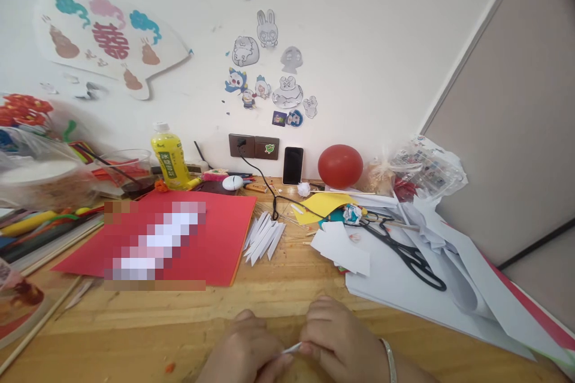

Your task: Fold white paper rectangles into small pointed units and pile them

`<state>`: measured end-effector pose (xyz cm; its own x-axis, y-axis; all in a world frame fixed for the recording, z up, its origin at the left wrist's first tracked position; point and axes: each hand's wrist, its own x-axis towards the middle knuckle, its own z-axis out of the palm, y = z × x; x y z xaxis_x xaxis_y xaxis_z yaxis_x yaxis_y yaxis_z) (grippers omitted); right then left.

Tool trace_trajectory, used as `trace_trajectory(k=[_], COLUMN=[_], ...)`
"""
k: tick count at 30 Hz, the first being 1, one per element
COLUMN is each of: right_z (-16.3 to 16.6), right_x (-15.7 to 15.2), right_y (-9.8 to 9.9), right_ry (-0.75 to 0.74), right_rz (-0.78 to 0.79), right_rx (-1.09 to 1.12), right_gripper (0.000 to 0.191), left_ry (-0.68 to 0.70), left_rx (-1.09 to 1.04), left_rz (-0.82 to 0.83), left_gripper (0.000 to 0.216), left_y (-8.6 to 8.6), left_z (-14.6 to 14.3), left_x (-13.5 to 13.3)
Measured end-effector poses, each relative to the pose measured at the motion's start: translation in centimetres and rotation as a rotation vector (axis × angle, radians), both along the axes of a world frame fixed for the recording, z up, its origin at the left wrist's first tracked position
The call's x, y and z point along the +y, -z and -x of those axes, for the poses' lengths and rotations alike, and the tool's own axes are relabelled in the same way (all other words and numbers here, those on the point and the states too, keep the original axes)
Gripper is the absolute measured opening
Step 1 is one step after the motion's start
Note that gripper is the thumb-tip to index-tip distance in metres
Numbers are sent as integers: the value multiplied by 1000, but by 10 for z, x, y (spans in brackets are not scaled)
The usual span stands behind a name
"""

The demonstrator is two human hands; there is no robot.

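Low in the view, both my hands meet over the wooden table (251,302). Between them runs a narrow folded strip of white paper (293,348), most of it hidden by the fingers. My left hand (251,347) pinches one end, and my right hand (330,335), with a bracelet at its wrist, grips the other. Farther back lies a small pile of folded white paper pieces (264,238), right beside a red sheet of paper (224,239).
Scissors with black handles (404,251) rest on white paper sheets (381,287) at the right. Along the wall stand a yellow drink bottle (169,158), an upright phone (293,166) and a red balloon (340,166). A black cable (265,182) hangs from the socket. A cup (18,302) is at far left.
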<state>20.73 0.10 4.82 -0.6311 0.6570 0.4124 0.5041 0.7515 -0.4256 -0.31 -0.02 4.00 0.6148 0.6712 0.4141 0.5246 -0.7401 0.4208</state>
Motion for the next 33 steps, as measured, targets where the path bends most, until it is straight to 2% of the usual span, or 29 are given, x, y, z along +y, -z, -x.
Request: trace_trajectory(k=[3,11,14,21,27,30,33], right_z=[-8,-18,-19,-17,-17,-18,-18], right_x=[2,8,9,8,10,13,13], right_y=[0,2,5,6,8,9,9], right_ry=[80,109,100,93,110,89,47], right_rz=[19,52,45,31,4,-22,-37], right_rx=[34,138,155,150,211,223,188], right_gripper=[68,59,57,59,59,60,62], left_ry=[-73,-202,-224,-297,-284,-223,-66], left_rx=[-110,-244,-254,-269,-276,-287,-275], left_rz=[119,504,458,203,261,308,291], left_gripper=[28,25,27,22,24,24,15], left_y=[3,-3,-5,-4,0,5,6], left_z=[7,16,16,13,19,24,25], left_x=[6,12,14,15,18,19,20])
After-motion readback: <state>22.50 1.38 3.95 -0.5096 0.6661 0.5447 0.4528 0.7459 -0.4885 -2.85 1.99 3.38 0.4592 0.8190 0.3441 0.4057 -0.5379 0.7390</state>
